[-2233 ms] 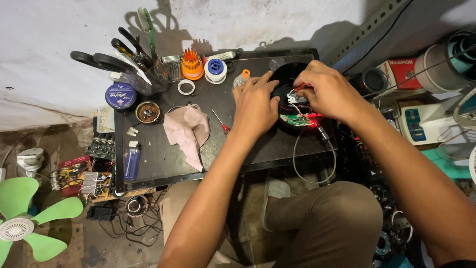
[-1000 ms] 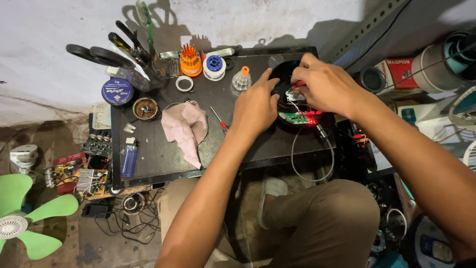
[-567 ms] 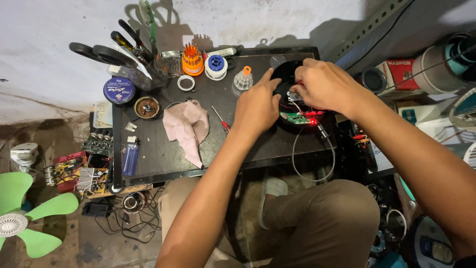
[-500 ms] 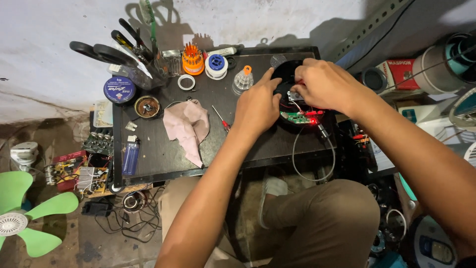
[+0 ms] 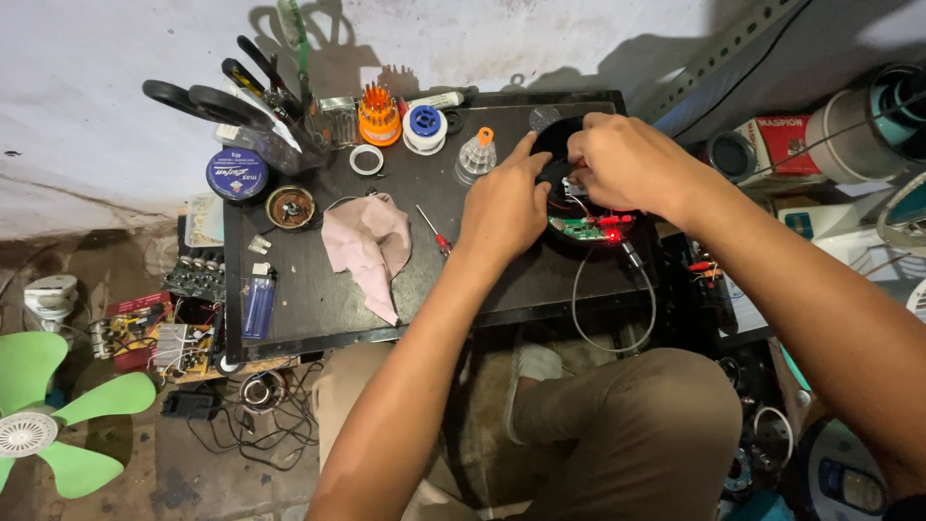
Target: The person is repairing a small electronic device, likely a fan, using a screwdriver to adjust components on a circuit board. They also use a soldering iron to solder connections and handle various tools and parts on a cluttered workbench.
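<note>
Both hands meet over a round black device [image 5: 558, 154] near the far right corner of the dark table [image 5: 309, 309]. The left hand [image 5: 502, 207] curls loosely on the device's left edge. The right hand [image 5: 627, 164] pinches small parts at its centre; what the fingers enclose cannot be told. A green circuit board [image 5: 579, 229] with a lit red lamp lies just nearer, close to the table's right edge. Open tabletop lies to the left, between the red screwdriver [image 5: 432, 230] and the pink cloth [image 5: 371, 246].

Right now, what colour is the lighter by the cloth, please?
Blue: the lighter shows best in the head view.
</note>
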